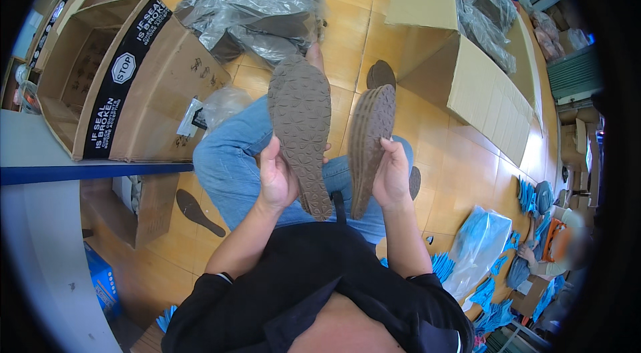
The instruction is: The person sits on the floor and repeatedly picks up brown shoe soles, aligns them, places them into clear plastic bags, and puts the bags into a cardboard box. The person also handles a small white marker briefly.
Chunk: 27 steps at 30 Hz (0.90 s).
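My left hand (276, 178) grips a brown-grey shoe sole (300, 129) by its edge. Its patterned tread faces up, and some of the fingers are hidden behind it. In my right hand (392, 176) is another brown-grey shoe sole (372, 136), turned on its side. Several ridges run along its edge; I cannot tell whether it is one thick sole or a few pressed together. The thumb lies on its face. Both soles are held upright above my lap, side by side with a gap between them.
Bagged soles (267, 9) lie on the tiled floor ahead. An open carton (491, 89) with plastic bags stands right, a taped carton (147, 79) left. Loose soles (200, 213) lie on the floor. Blue pieces and a clear bag (477, 246) are near a person (557, 246) at right.
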Each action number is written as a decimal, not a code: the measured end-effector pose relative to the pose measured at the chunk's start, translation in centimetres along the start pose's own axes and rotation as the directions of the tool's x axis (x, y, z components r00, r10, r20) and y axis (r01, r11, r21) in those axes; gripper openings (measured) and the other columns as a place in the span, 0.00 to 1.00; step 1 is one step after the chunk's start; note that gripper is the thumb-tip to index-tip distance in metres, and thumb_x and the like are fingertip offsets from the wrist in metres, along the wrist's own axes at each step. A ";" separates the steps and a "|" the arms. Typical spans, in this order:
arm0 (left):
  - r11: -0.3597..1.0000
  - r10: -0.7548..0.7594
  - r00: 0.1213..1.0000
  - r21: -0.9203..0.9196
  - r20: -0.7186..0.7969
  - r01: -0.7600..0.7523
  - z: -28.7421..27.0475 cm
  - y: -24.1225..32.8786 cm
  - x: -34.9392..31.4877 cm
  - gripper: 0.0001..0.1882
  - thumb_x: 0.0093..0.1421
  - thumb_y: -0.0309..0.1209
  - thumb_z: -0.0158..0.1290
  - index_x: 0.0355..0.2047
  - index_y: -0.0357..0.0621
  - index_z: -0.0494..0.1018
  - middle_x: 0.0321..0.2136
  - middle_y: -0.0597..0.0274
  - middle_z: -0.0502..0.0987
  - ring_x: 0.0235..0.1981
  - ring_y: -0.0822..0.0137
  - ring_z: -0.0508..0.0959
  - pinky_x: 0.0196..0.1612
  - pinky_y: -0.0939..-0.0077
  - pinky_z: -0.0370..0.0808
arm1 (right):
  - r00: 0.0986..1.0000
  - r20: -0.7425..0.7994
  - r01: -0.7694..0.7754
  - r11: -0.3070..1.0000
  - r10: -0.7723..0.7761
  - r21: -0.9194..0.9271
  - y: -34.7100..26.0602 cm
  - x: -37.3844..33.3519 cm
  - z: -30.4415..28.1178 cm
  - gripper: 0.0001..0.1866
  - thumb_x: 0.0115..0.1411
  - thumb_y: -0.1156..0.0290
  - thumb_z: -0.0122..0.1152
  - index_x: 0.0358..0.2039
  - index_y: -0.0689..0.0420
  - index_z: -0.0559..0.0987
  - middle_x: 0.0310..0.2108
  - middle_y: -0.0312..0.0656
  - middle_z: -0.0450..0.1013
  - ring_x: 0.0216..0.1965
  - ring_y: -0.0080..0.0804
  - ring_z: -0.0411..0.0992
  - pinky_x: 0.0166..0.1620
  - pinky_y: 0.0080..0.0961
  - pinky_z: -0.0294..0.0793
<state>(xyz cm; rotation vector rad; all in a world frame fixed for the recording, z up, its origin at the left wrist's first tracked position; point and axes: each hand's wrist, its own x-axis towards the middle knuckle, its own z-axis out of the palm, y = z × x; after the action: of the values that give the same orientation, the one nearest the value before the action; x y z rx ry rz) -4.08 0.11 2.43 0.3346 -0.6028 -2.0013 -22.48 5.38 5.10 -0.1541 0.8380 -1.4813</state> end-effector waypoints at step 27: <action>0.991 -0.126 0.967 0.005 -0.222 0.131 0.3 0.7 0.8 0.30 0.70 0.50 0.31 0.61 0.39 0.59 0.54 0.50 0.70 0.53 0.53 0.74 0.50 0.63 0.76 | 0.968 0.239 -0.159 0.924 0.076 0.347 3.0 0.8 -2.7 0.35 0.64 0.41 0.47 0.61 0.55 0.63 0.50 0.44 0.70 0.42 0.35 0.73 0.47 0.35 0.75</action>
<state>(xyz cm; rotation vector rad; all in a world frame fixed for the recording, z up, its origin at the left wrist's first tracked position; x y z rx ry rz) -4.09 -0.82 3.07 0.6142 -0.4693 -2.0466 -21.73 6.07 1.15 0.0106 0.3750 -1.4480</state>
